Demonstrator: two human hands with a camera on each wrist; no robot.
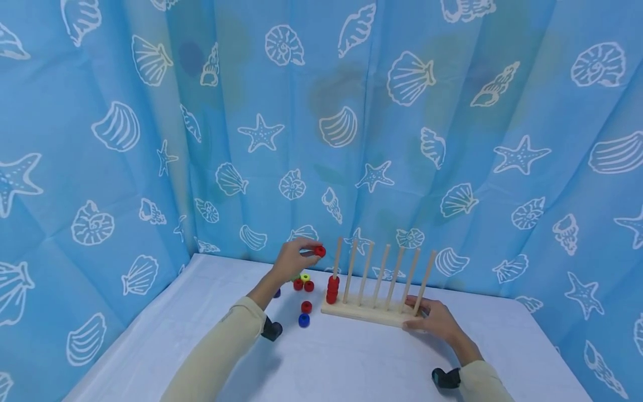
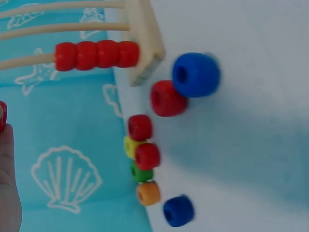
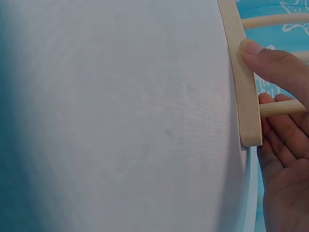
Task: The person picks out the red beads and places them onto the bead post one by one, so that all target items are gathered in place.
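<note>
Between its thumb and fingers my left hand (image 1: 293, 260) pinches a red bead (image 1: 320, 251), raised just left of the top of the leftmost peg. Only an edge of that bead shows in the left wrist view. A wooden peg rack (image 1: 369, 316) with several upright pegs stands on the table. Several red beads (image 2: 96, 55) are stacked on its leftmost peg; the other pegs are bare. At the rack's right end, my right hand (image 1: 436, 319) grips the base, thumb (image 3: 270, 60) on the near side and fingers behind.
Loose beads lie left of the rack: a blue bead (image 2: 197, 75) beside a red bead, then more red ones, a yellow bead (image 1: 305, 277), a green bead (image 2: 141, 172), an orange bead (image 2: 148, 193) and another blue one. A shell-patterned curtain (image 1: 321, 139) hangs behind the white table (image 1: 351, 363).
</note>
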